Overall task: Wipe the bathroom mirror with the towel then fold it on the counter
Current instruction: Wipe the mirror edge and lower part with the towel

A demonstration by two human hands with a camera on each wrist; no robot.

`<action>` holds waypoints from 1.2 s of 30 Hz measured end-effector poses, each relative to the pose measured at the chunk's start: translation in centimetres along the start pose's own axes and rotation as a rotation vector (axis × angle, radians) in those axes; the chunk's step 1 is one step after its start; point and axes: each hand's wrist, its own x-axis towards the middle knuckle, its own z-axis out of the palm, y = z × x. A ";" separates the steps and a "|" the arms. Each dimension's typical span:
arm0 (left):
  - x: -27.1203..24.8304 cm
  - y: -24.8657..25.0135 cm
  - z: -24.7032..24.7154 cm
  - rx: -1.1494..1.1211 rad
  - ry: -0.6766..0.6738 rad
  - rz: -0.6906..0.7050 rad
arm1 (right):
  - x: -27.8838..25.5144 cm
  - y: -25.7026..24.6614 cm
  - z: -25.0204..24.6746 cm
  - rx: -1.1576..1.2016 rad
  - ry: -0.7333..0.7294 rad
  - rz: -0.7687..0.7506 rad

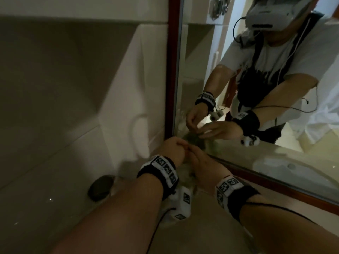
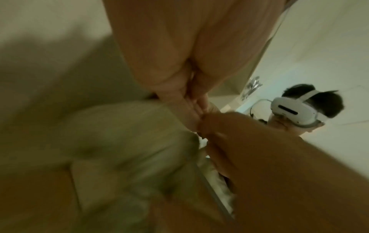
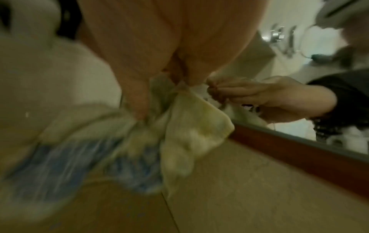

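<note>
Down low by the corner of the mirror [image 1: 211, 52], both hands are close together, so close that they touch. The left hand [image 1: 173, 149] has its fingers curled in, and the right hand [image 1: 203, 167] sits just beside it with its fingers bent too. Between them is the towel [image 3: 191, 126]. It is pale yellow-green with blue stripes at one end. In the right wrist view the right hand's fingers [image 3: 139, 100] pinch a bunched bit of the towel near its top, and the rest hangs down loose and crumpled toward the worktop [image 3: 249, 189]. In the left wrist view the left hand's fingers are pressed together at the towel's edge, so it seems to pinch the cloth too, but that picture is very blurry.

The towel is just above the worktop, right beside the mirror's red-brown frame [image 1: 171, 70]. The glass shows the person's two hands with the cloth between them, and a white headset [image 1: 271, 13] on the head.

Both wrists wear black bands with white square marks [image 1: 161, 168]. A dark round thing [image 1: 100, 187] lies on the worktop to the left of the arms; I cannot tell what it is.
</note>
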 end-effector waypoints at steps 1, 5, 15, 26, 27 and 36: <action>0.0 -0.2 0.7 0.002 -0.037 -0.020 | 0.3 0.4 0.7 -0.043 0.013 0.029; -0.3 -2.5 0.4 0.058 -0.042 -0.015 | 1.4 1.3 2.4 -0.179 -0.006 -0.053; -2.1 -11.2 -0.6 0.750 -0.343 -0.144 | -0.7 -0.5 11.5 0.347 -0.571 0.210; -2.1 -16.0 0.9 0.747 -0.615 -0.207 | 2.4 1.4 11.3 0.767 -0.411 0.445; -1.7 -15.4 0.7 0.633 -0.559 -0.198 | 2.5 1.9 10.0 0.873 -0.405 0.509; -5.7 -1.3 -2.4 0.056 -0.286 0.001 | -0.2 2.4 -4.1 1.611 -0.119 0.612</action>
